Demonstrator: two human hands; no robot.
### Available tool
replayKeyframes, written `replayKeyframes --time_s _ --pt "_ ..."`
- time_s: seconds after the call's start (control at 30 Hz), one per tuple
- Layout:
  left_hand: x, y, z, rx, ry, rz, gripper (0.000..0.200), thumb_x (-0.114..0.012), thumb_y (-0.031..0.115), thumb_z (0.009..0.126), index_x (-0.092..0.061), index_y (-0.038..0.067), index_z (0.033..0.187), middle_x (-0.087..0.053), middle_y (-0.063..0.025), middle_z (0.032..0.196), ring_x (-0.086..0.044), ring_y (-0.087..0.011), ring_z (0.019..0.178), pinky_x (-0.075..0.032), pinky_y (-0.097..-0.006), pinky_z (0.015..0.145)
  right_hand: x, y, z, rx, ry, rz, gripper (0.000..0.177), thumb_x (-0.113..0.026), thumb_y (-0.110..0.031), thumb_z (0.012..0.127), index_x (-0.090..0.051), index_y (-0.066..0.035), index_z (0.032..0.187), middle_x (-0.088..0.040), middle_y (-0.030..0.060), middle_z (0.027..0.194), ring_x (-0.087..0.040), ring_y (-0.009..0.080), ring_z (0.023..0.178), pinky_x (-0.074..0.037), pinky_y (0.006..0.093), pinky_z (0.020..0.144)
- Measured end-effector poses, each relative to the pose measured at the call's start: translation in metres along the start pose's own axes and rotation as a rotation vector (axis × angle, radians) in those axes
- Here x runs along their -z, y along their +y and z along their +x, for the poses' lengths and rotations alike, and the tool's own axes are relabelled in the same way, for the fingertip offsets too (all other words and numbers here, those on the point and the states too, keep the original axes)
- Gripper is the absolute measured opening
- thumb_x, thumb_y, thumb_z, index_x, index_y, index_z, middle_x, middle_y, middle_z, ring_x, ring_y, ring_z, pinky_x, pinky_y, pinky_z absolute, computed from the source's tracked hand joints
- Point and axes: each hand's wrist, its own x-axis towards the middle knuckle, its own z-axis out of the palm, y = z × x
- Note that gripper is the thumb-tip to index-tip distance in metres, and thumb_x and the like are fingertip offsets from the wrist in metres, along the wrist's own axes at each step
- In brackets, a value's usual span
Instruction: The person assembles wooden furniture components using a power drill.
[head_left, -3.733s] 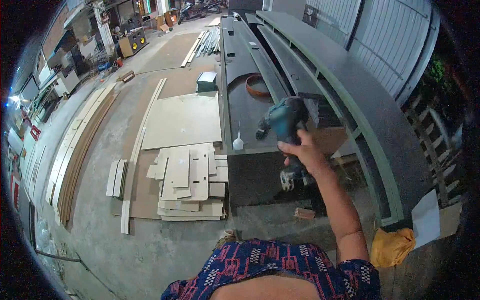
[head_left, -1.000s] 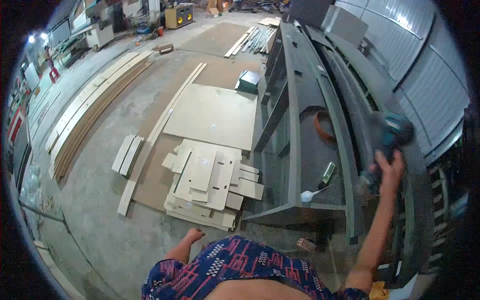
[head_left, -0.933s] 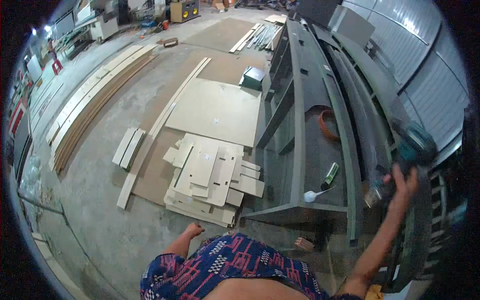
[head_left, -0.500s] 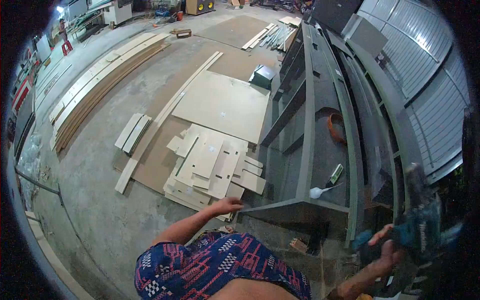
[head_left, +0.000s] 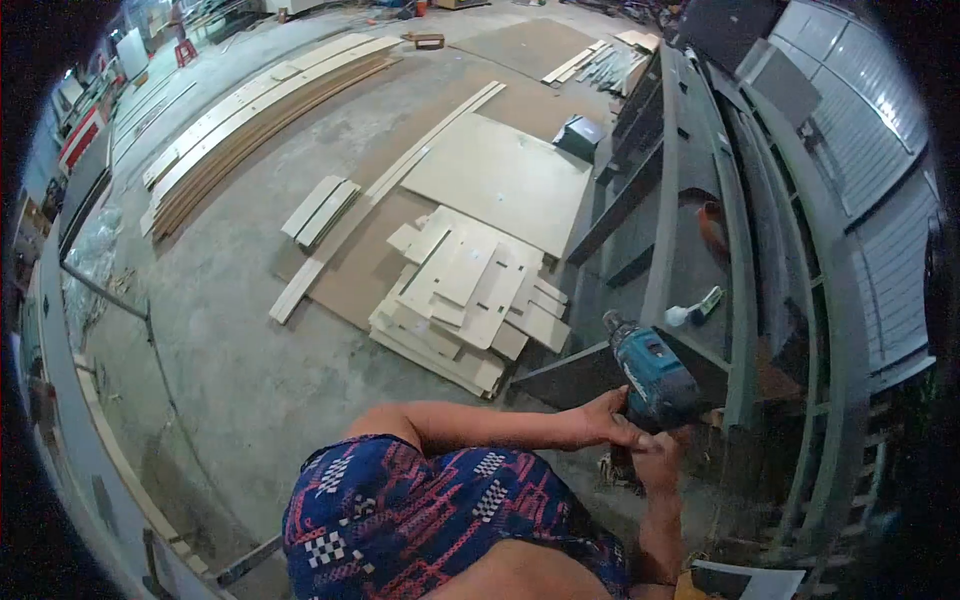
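Drill (head_left: pixel 650 375) | body above both grips | left hand (head_left: pixel 605 425) and right hand (head_left: pixel 655 462) clenched round its handle

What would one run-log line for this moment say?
left hand: on teal drill | right hand: gripping drill handle | drill: beside dark cabinet frame | floor: stack of cut boards

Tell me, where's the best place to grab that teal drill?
Take the drill by its handle, under the teal body, from behind and below: the chuck points up and away. The right hand grips there; the left hand steadies beside it.
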Motion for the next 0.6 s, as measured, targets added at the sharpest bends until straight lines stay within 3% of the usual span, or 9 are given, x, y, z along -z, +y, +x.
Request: replayKeyframes --time_s 0.03,0.1,0.17,0.27,0.37,0.47,0.57,0.6 --pt "-0.001 -0.011 -0.009 -0.019 0.054 -0.067 0.068 -0.071 0.019 0.075 -0.030 -0.004 0.124 -0.054 -0.0087 0.102 -0.050 -0.0165 0.106 -0.041 -0.0321 0.091 -0.007 -0.005 -0.002 0.050 0.053 -0.007 0.057 -0.069 -0.012 0.068 -0.043 -0.006 0.118 -0.059 0.0158 0.098 -0.060 0.0345 0.085 -0.046 0.0432 0.077" --pt "-0.008 -0.024 -0.024 -0.072 0.086 -0.140 0.057 -0.070 0.016 0.076 -0.037 -0.003 0.118 -0.054 -0.0078 0.102 -0.051 -0.0154 0.103 -0.041 -0.0317 0.090 -0.010 -0.030 -0.001 -0.066 0.079 0.174 0.054 -0.067 -0.012 0.070 -0.042 -0.005 0.118 -0.059 0.0146 0.098 -0.060 0.0304 0.085 -0.047 0.0402 0.075" --pt "-0.015 -0.029 -0.037 -0.089 0.124 -0.178 0.047 -0.069 0.015 0.076 -0.044 0.000 0.113 -0.055 -0.0068 0.101 -0.052 -0.0143 0.100 -0.042 -0.0310 0.088 0.007 -0.078 0.014 -0.381 0.006 0.564 0.040 -0.064 -0.009 0.074 -0.049 0.000 0.110 -0.058 0.0134 0.097 -0.059 0.0227 0.085 -0.047 0.0337 0.072" --pt "-0.019 -0.033 -0.054 -0.093 0.191 -0.084 0.035 -0.068 0.014 0.077 -0.052 0.004 0.107 -0.056 -0.0052 0.098 -0.053 -0.0127 0.094 -0.043 -0.0295 0.085 0.008 -0.088 0.005 -0.414 -0.132 0.564 0.059 -0.061 -0.003 0.071 -0.034 -0.004 0.124 -0.057 0.0135 0.100 -0.059 0.0234 0.089 -0.047 0.0311 0.075" --pt "-0.033 -0.015 -0.072 -0.131 0.219 0.114 0.028 -0.066 0.017 0.079 -0.055 0.006 0.102 -0.055 -0.0028 0.093 -0.053 -0.0118 0.089 -0.043 -0.0272 0.079 0.004 -0.094 -0.003 -0.333 -0.101 0.616 0.060 -0.057 0.000 0.069 -0.033 -0.006 0.124 -0.056 0.0133 0.103 -0.059 0.0244 0.093 -0.048 0.0310 0.074" --pt "-0.030 -0.023 -0.082 -0.187 0.254 0.232 0.029 -0.065 0.016 0.080 -0.054 0.005 0.103 -0.056 -0.0030 0.094 -0.053 -0.0113 0.088 -0.044 -0.0269 0.077 0.015 -0.121 0.002 -0.459 -0.105 0.872 0.061 -0.059 0.000 0.067 -0.034 -0.006 0.122 -0.053 0.0140 0.108 -0.060 0.0255 0.094 -0.050 0.0316 0.074" --pt "-0.037 -0.013 -0.087 -0.171 0.198 0.279 0.041 -0.069 0.024 0.077 -0.052 0.004 0.109 -0.055 -0.0042 0.100 -0.051 -0.0129 0.093 -0.043 -0.0300 0.081 0.018 -0.120 -0.003 -0.283 -0.119 0.440 0.065 -0.061 -0.001 0.063 -0.034 -0.007 0.122 -0.050 0.0149 0.114 -0.059 0.0285 0.095 -0.050 0.0347 0.076" --pt "-0.043 -0.008 -0.090 -0.149 0.200 0.304 0.043 -0.070 0.025 0.076 -0.052 0.005 0.110 -0.055 -0.0043 0.100 -0.051 -0.0136 0.094 -0.042 -0.0305 0.081 0.015 -0.118 -0.009 -0.291 -0.097 0.476 0.065 -0.062 -0.001 0.062 -0.035 -0.007 0.121 -0.050 0.0151 0.114 -0.058 0.0298 0.097 -0.050 0.0357 0.078"
